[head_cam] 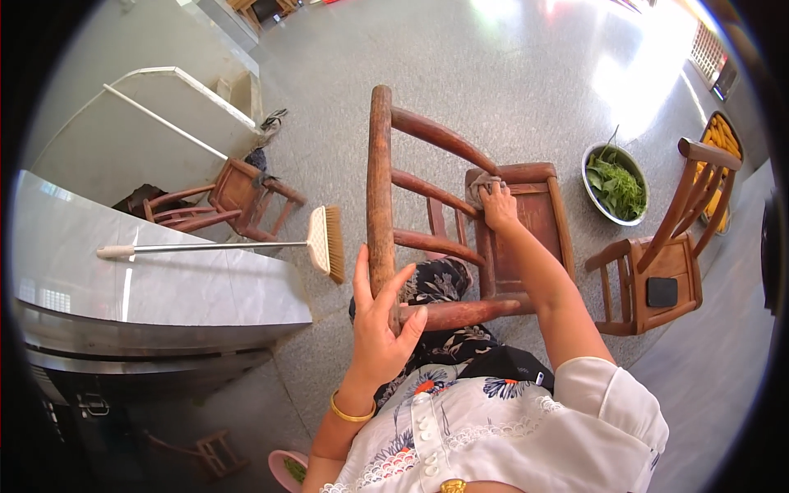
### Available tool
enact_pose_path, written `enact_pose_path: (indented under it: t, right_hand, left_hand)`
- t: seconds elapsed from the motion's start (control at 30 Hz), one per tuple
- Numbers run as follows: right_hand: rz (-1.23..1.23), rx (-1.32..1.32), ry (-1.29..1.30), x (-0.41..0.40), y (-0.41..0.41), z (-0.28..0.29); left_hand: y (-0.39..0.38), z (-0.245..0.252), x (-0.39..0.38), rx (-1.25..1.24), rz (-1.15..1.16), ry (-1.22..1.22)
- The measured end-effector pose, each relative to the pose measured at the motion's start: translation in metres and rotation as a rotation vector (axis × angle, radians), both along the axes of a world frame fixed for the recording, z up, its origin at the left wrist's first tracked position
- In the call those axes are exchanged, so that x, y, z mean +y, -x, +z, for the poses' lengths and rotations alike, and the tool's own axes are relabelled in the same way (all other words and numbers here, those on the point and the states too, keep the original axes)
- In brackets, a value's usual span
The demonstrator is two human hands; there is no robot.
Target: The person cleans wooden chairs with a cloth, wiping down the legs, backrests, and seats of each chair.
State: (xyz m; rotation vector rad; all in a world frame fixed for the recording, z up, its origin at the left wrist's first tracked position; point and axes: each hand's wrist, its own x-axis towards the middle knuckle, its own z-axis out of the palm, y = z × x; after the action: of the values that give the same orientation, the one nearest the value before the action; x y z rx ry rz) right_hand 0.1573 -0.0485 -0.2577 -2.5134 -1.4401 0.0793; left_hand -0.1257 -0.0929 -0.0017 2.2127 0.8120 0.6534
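A red-brown wooden chair point(380, 185) stands right before me, its back towards me and its paneled seat beyond the slats. My left hand point(385, 314) rests on the near end of the chair's top rail, fingers spread around the wood. Against the seat's rear edge, by the foot of the back slats, my right hand point(498, 200) presses a crumpled grey cloth point(481, 188). Part of the cloth is hidden under the fingers.
A broom point(325, 243) lies across a grey counter point(185, 289) on the left, near another wooden chair point(237, 191). At right are a metal basin of greens point(616, 185), a chair with a black object point(661, 292), and yellow corn cobs point(722, 137). A pink basin point(286, 471) sits low.
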Motion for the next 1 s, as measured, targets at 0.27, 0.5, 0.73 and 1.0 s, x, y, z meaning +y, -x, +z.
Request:
enact_pose_path:
  t: [0.27, 0.5, 0.73, 1.0]
  right_hand:
    - [0.014, 0.096, 0.045, -0.028, 0.009, 0.003]
    - [0.097, 0.062, 0.102, -0.082, 0.033, 0.001]
    - [0.253, 0.276, 0.340, -0.124, 0.043, 0.022]
    - [0.360, 1.089, -0.255, -0.103, 0.036, 0.124]
  left_hand:
    - [0.000, -0.002, 0.001, -0.023, -0.012, -0.025]
    - [0.003, -0.004, 0.002, -0.018, -0.019, -0.109]
    - [0.003, -0.005, 0.002, -0.052, -0.019, -0.089]
    - [0.002, -0.010, 0.002, -0.086, -0.022, -0.059]
